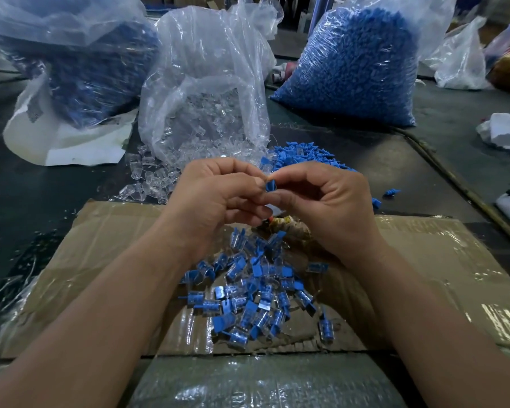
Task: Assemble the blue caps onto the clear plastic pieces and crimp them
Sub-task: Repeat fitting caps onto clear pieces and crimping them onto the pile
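My left hand (215,198) and my right hand (324,201) meet above the cardboard, fingers curled. Between their fingertips sits a small blue cap (271,185); both hands pinch it, and any clear piece under it is hidden by my fingers. Below my hands lies a heap of assembled blue-and-clear pieces (253,293) on a taped cardboard sheet (424,260). Loose clear plastic pieces (150,181) spill from an open clear bag (206,92). Loose blue caps (304,157) lie in a pile just beyond my hands.
A full bag of blue caps (357,66) stands at the back right, another bag of blue parts (83,63) at the back left on white sheeting. Stray blue caps (392,192) lie on the dark table. White plastic bags (460,60) sit far right.
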Demonstrator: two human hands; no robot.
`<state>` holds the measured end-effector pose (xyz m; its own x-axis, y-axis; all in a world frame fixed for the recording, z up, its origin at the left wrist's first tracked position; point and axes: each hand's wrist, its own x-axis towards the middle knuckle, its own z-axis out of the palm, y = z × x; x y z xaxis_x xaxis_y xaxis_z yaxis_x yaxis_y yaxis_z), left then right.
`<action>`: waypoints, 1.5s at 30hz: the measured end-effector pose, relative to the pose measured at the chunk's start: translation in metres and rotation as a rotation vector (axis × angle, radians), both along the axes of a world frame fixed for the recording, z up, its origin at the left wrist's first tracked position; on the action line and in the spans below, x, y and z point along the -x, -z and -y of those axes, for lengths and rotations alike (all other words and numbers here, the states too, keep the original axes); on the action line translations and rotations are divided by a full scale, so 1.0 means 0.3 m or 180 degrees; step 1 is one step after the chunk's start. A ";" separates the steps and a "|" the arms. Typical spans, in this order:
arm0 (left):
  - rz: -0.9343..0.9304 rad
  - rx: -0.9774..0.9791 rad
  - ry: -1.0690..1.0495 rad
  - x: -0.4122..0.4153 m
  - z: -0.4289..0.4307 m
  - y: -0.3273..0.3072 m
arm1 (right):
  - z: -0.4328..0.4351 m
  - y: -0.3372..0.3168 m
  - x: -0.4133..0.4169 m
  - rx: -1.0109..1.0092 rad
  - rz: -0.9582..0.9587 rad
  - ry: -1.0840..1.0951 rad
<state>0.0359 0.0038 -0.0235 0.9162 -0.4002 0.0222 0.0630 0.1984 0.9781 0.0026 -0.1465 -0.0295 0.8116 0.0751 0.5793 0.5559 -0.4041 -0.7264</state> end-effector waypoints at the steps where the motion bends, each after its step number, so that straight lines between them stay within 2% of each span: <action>1: -0.0010 0.0026 0.0021 -0.002 -0.002 0.000 | 0.001 0.000 0.000 0.0017 -0.0021 0.0001; 21: 0.0212 -0.0306 0.0065 -0.005 -0.002 0.006 | 0.009 -0.006 0.002 0.0310 -0.0067 0.0043; 27: 0.0241 -0.0220 -0.0105 -0.002 0.006 0.011 | 0.052 -0.035 -0.003 0.0227 -0.0604 0.0332; 30: 0.0145 -0.0062 -0.0293 -0.010 0.000 0.013 | 0.134 -0.062 -0.004 0.0764 -0.1228 0.0668; 35: 0.0108 0.0051 -0.0381 -0.011 -0.002 0.014 | 0.205 -0.072 0.014 0.2264 -0.2499 0.0532; 38: 0.0094 0.0087 -0.0391 -0.012 -0.004 0.015 | 0.187 -0.053 0.005 0.2788 -0.2532 0.0625; 45: 0.0040 0.0085 -0.0344 -0.012 0.000 0.015 | 0.134 -0.037 -0.012 0.3041 -0.2228 0.0918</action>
<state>0.0396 0.0039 -0.0280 0.9535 -0.2982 0.0434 0.0275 0.2295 0.9729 0.0063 -0.1866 -0.0183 0.9837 -0.0029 -0.1799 -0.0351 -0.9838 -0.1760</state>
